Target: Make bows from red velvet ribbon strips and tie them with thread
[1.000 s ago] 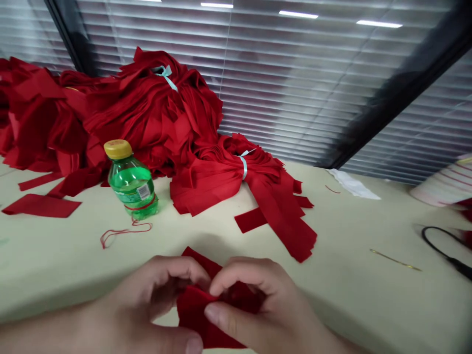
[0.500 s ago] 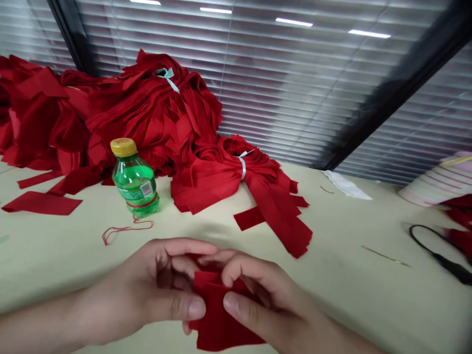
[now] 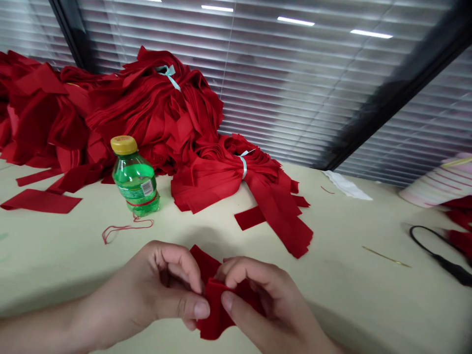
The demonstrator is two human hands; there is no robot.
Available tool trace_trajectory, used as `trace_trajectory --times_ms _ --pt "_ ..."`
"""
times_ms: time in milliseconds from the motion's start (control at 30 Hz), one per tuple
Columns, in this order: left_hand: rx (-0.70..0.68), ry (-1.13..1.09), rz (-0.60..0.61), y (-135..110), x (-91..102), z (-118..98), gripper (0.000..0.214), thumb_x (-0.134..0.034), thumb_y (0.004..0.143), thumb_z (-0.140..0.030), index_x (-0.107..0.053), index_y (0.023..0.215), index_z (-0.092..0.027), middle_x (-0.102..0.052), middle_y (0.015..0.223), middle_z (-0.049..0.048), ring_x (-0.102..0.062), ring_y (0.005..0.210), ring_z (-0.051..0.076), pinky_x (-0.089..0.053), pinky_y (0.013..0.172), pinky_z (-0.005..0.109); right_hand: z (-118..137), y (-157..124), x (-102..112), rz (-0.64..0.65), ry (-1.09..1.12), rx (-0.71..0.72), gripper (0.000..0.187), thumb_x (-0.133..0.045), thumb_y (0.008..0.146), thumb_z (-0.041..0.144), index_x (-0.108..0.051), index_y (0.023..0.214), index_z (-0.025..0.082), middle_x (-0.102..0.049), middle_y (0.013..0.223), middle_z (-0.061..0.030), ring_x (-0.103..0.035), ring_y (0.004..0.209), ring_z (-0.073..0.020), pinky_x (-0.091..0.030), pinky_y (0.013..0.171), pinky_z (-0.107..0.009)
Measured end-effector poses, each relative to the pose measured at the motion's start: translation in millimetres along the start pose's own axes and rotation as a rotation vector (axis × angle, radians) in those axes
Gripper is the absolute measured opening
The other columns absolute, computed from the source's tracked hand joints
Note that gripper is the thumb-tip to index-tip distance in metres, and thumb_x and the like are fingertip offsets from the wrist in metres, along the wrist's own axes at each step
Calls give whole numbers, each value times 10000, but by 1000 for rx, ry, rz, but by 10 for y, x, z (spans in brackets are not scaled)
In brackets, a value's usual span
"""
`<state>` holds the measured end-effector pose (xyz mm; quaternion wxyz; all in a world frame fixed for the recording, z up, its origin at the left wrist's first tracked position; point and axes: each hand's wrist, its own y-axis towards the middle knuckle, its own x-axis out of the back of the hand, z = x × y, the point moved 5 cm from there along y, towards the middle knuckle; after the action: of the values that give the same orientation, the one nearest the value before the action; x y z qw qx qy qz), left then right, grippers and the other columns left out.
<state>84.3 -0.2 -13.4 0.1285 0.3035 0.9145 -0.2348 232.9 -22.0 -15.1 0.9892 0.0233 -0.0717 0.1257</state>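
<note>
A folded piece of red fabric (image 3: 216,305) is held low in front of me, above the pale table (image 3: 177,339). My left hand (image 3: 158,290) pinches its left edge between thumb and curled fingers. On the other side, my right hand (image 3: 258,295) grips the top fold, thumb in front and fingertips behind. One corner of the cloth sticks up between the two hands; part of it is hidden by my right fingers. Beyond them stands a green bottle (image 3: 136,179) with a yellow cap and red thread around its base.
Tied bundles of red fabric strips (image 3: 147,108) are heaped along the window blinds (image 3: 276,83). A smaller bundle (image 3: 221,172) lies in front. To the right are a white scrap (image 3: 346,185), a thin gold-coloured strip (image 3: 385,256), a black cord (image 3: 438,255) and a striped container (image 3: 438,179).
Both hands have shifted their fingers on the red fabric. It now looks narrower and more folded, with a corner raised behind, and my left index finger has curled in toward it.
</note>
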Motion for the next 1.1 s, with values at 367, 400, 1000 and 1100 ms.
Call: trace_trajectory --times_ms 367,400,1000,1100 --pt "-14 153 -22 -37 -27 -38 232 -757 708 -274 -568 646 -155 -627 586 -25 -569 538 98 -469 560 213 53 18 10 16 0 95 68 -550 756 164 -507 714 195 -604 762 -22 -575 665 -132 -496 598 -250" --pt "-30 173 -29 -43 -32 -50 232 -747 719 -273 -560 648 -157 -623 590 -24 -565 543 96 -466 560 210 89 26 18 18 -18 123 75 -543 751 140 -509 711 194 -601 762 -22 -575 675 -135 -498 618 -260" --pt "-76 350 -59 -54 23 -21 175 -695 763 -352 -720 776 -179 -645 628 7 -550 590 117 -456 563 207 171 43 59 13 -132 204 141 -525 700 66 -493 664 199 -612 685 -17 -563 729 -163 -492 666 -295" --pt "-92 347 -56 -54 23 -19 168 -695 762 -341 -714 777 -175 -643 630 8 -554 586 120 -462 557 207 172 41 65 9 -172 225 152 -525 701 62 -480 662 202 -623 673 11 -569 679 -139 -469 826 -361"
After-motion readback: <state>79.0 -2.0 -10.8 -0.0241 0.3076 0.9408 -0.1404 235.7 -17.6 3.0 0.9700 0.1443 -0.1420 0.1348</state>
